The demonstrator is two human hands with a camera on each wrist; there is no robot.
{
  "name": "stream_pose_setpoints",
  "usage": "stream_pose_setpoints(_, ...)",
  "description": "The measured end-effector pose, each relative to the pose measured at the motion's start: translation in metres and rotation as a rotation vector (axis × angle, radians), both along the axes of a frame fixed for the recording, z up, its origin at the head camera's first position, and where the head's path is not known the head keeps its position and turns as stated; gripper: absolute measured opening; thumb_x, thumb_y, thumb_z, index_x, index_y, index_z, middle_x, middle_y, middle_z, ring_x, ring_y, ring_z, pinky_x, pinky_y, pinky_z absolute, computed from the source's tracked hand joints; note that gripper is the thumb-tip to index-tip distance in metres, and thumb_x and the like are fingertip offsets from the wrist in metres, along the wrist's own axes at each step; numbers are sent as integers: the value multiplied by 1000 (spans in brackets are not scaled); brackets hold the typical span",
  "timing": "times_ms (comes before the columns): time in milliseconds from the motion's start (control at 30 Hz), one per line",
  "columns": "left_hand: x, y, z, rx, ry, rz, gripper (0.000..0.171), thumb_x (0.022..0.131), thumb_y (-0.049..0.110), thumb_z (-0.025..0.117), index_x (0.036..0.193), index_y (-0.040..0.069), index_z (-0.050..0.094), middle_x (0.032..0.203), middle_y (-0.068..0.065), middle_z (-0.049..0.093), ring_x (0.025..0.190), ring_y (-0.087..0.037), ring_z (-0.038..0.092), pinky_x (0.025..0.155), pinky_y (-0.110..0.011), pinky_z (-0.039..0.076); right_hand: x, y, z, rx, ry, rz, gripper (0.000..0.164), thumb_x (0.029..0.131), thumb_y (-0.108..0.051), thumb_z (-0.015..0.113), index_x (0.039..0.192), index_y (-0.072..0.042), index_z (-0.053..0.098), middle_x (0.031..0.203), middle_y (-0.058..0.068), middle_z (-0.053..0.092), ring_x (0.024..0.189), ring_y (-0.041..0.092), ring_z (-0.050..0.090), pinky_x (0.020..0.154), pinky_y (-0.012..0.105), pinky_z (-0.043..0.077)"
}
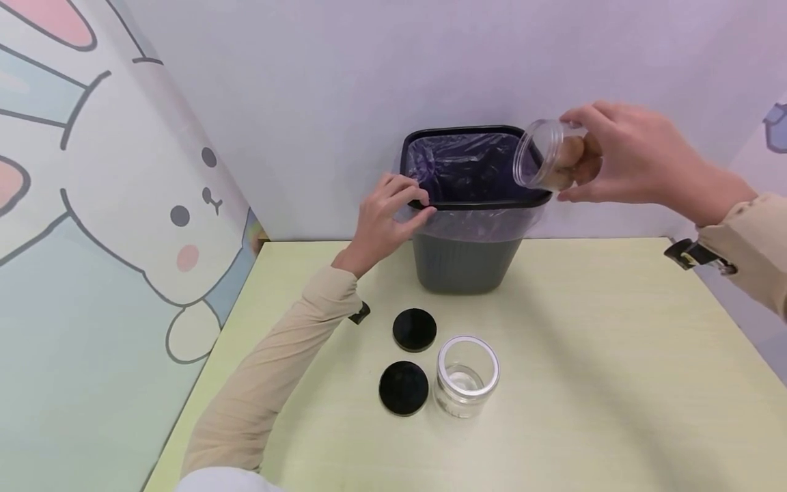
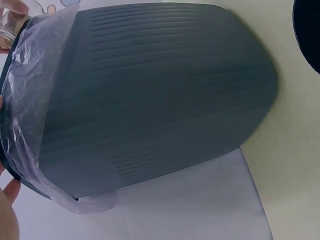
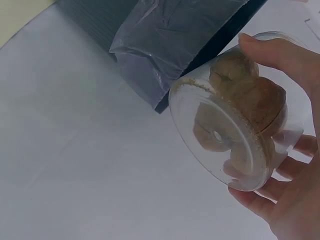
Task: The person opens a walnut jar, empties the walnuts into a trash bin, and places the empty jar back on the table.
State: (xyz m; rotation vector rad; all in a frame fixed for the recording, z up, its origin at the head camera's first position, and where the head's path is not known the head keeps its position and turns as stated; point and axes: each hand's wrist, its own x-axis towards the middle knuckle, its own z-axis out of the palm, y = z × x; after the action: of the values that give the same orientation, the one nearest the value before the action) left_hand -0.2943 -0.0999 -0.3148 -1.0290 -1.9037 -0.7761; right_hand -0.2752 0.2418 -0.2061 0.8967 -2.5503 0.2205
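My right hand (image 1: pixel 639 154) grips a clear jar (image 1: pixel 537 154) that has no lid on and lies tilted on its side, its mouth over the right end of the bin's rim. Several brown rounded lumps (image 3: pixel 257 102) sit inside toward the jar's base; their exact kind is unclear. At the front left of the dark grey trash bin (image 1: pixel 461 263), my left hand (image 1: pixel 387 215) pinches the black rim between thumb and fingers. A translucent purplish bag (image 1: pixel 492 222) lines the bin and folds over its rim. The bottom of the bin's inside is hidden.
A second clear jar (image 1: pixel 460 406) stands upright and uncovered on the pale yellow table (image 1: pixel 584 383). Left of it lie two black round lids, a far lid (image 1: pixel 415 330) and a near lid (image 1: pixel 404 388). Behind the bin rises a white wall (image 1: pixel 307 123).
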Motion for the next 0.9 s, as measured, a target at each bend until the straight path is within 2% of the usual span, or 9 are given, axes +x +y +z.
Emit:
stream_pose_setpoints(467,3,3,-5,27,7,14,11,85,20,72,84,10,67,93,-5,61,92,-22,51,67,-34,46,-6,-1,-6,83,184,55,93,47,-30,84,127,0,49,114,27,54,102,46,49,83,62,38)
stream_pose_setpoints(667,3,4,-5,28,-1,17,10,84,19,72,84,10,67,93,-5,60,92,-22,50,64,-33,46,-8,-1,-6,107,186,35,93,48,-28,84,129,0,48,117,26,53,105,46,47,85,63,36)
stream_pose_setpoints(900,3,10,-5,29,-17,8,10,85,20,72,85,11,67,93,-4,60,94,-22,50,68,-33,46,-8,0,-4,110,186,39,92,49,-28,82,130,-1,48,117,26,53,104,46,46,85,62,36)
